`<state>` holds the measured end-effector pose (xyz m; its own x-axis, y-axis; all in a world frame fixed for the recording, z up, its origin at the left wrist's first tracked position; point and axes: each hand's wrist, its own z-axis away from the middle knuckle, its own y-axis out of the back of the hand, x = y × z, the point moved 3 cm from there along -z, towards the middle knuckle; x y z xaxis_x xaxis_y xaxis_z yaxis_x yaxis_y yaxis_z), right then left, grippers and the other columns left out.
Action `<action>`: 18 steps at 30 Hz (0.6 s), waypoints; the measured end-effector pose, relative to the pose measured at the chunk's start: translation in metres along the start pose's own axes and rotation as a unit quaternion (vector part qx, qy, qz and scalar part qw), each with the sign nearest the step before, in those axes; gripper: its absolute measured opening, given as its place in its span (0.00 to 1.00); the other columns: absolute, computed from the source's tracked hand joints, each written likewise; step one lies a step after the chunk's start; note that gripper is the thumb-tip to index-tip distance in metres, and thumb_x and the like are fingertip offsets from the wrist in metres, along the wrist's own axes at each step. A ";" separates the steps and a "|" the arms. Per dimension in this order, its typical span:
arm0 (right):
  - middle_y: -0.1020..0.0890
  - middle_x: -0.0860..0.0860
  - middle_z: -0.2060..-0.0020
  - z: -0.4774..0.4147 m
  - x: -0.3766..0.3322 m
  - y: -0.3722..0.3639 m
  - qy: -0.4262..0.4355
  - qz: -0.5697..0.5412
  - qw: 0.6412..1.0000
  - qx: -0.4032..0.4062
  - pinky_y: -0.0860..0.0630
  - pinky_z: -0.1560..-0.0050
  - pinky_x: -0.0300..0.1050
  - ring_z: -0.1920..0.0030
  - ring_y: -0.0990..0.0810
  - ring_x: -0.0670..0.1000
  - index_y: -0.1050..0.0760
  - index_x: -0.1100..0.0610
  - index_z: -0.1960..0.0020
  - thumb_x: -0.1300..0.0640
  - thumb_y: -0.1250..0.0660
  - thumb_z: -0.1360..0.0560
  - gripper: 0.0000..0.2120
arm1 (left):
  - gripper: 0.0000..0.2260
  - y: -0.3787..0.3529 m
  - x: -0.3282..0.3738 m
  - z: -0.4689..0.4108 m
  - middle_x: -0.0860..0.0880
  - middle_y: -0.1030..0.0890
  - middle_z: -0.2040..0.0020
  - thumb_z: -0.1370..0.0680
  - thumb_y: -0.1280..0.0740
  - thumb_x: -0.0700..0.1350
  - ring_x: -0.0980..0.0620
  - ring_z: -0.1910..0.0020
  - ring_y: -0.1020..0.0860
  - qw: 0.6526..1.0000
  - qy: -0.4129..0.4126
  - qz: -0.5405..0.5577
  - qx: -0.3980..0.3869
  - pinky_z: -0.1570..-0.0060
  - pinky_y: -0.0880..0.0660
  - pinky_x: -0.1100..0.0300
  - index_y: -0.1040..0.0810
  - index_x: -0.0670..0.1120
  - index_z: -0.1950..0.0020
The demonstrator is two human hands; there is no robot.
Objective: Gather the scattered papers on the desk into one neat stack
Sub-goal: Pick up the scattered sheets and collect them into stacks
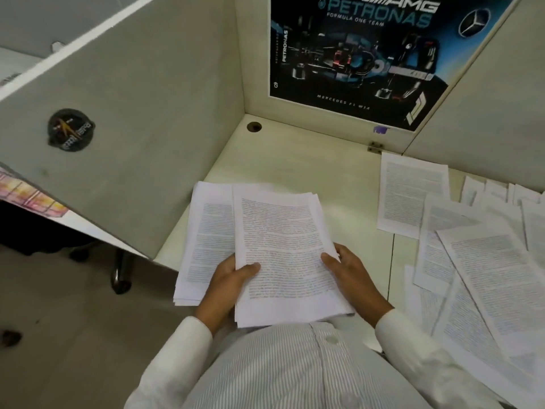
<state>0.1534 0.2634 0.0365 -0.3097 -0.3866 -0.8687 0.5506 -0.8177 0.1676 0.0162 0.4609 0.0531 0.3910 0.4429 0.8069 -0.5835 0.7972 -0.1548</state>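
Left hand (pixel 233 278), right hand (pixel 348 273) each clamp side of printed sheaf (pixel 283 240), thumbs on top, over desk (pixel 324 160) near-left corner. Second pile (pixel 203 237) beneath, overhanging near edge. Loose sheets (pixel 486 276) cover right edge. Best: square sheaf's uneven edges, then lay flush on pile.

The scene is taken by a single wide-angle camera worn on the head, aimed forward and steeply down past the shirt front (pixel 283 367) onto the desk (pixel 295 160). The left hand (pixel 227 283) and right hand (pixel 351 274), gripping the paper stack (pixel 283 231), are framed close at lower centre. The poster (pixel 354 54) on the back panel (pixel 255 54) is caught farther off at the top edge, and the floor (pixel 59 305) at left.
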 end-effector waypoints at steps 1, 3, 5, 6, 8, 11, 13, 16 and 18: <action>0.19 0.44 0.45 -0.004 0.002 -0.008 -0.008 0.002 1.000 -0.003 0.26 0.59 0.29 0.49 0.20 0.41 0.29 0.50 0.34 0.54 0.38 0.18 0.13 | 0.11 0.011 0.003 -0.004 0.48 0.15 0.46 0.21 0.33 0.36 0.46 0.46 0.17 1.000 -0.005 -0.017 0.012 0.42 0.22 0.51 0.18 0.46 0.42; 0.19 0.46 0.45 -0.012 0.003 -0.026 -0.021 0.011 1.000 -0.020 0.26 0.60 0.27 0.51 0.20 0.40 0.28 0.53 0.37 0.58 0.38 0.18 0.11 | 0.11 0.033 0.011 -0.012 0.50 0.15 0.45 0.21 0.33 0.37 0.48 0.46 0.17 0.997 -0.016 -0.062 0.038 0.42 0.22 0.52 0.19 0.48 0.41; 0.19 0.48 0.43 -0.020 0.000 -0.048 -0.020 0.031 0.998 -0.055 0.25 0.57 0.27 0.49 0.20 0.41 0.27 0.54 0.37 0.60 0.38 0.18 0.11 | 0.10 0.054 0.017 -0.020 0.52 0.16 0.45 0.20 0.33 0.40 0.49 0.46 0.18 0.991 -0.028 -0.112 0.068 0.42 0.23 0.53 0.20 0.50 0.41; 0.19 0.48 0.42 -0.024 -0.002 -0.057 -0.018 0.044 0.996 -0.074 0.24 0.54 0.30 0.47 0.20 0.42 0.28 0.54 0.36 0.60 0.38 0.18 0.11 | 0.09 0.063 0.019 -0.024 0.52 0.17 0.44 0.20 0.33 0.41 0.50 0.46 0.19 0.987 -0.032 -0.137 0.079 0.42 0.23 0.53 0.20 0.51 0.42; 0.20 0.48 0.41 -0.031 -0.006 -0.073 -0.011 0.068 0.992 -0.104 0.23 0.53 0.36 0.45 0.20 0.45 0.28 0.54 0.35 0.59 0.39 0.18 0.12 | 0.09 0.078 0.021 -0.032 0.51 0.17 0.43 0.20 0.33 0.44 0.49 0.46 0.19 0.980 -0.037 -0.171 0.096 0.44 0.23 0.53 0.21 0.50 0.41; 0.21 0.47 0.42 -0.039 -0.014 -0.096 0.002 0.090 0.987 -0.131 0.23 0.59 0.34 0.47 0.20 0.43 0.30 0.52 0.36 0.58 0.40 0.18 0.11 | 0.10 0.099 0.024 -0.039 0.50 0.17 0.43 0.20 0.32 0.46 0.48 0.47 0.19 0.975 -0.038 -0.184 0.116 0.46 0.22 0.52 0.21 0.49 0.40; 0.21 0.47 0.41 -0.044 -0.017 -0.106 0.004 0.100 0.985 -0.141 0.23 0.59 0.33 0.47 0.21 0.42 0.32 0.52 0.32 0.58 0.40 0.17 0.14 | 0.10 0.110 0.025 -0.044 0.50 0.17 0.43 0.20 0.33 0.45 0.48 0.47 0.19 0.973 -0.039 -0.187 0.133 0.47 0.22 0.53 0.22 0.49 0.39; 0.22 0.51 0.40 -0.050 -0.011 -0.114 -0.030 0.110 0.983 -0.146 0.21 0.61 0.35 0.50 0.21 0.45 0.36 0.54 0.28 0.59 0.41 0.17 0.18 | 0.17 0.120 0.026 -0.049 0.50 0.21 0.35 0.20 0.33 0.45 0.47 0.40 0.22 0.968 -0.032 -0.186 0.166 0.40 0.24 0.48 0.27 0.51 0.31; 0.23 0.54 0.43 -0.052 -0.003 -0.113 -0.059 0.122 0.982 -0.134 0.21 0.60 0.40 0.53 0.20 0.50 0.37 0.56 0.27 0.59 0.40 0.18 0.20 | 0.22 0.122 0.026 -0.050 0.50 0.27 0.29 0.20 0.33 0.46 0.45 0.32 0.27 0.961 -0.017 -0.196 0.195 0.33 0.29 0.45 0.32 0.51 0.26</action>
<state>0.1319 0.3795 -0.0038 -0.2225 -0.6160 -0.7557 0.7990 -0.5593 0.2207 -0.0089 0.5899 0.0273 0.6152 0.1199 0.7792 -0.6209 0.6828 0.3851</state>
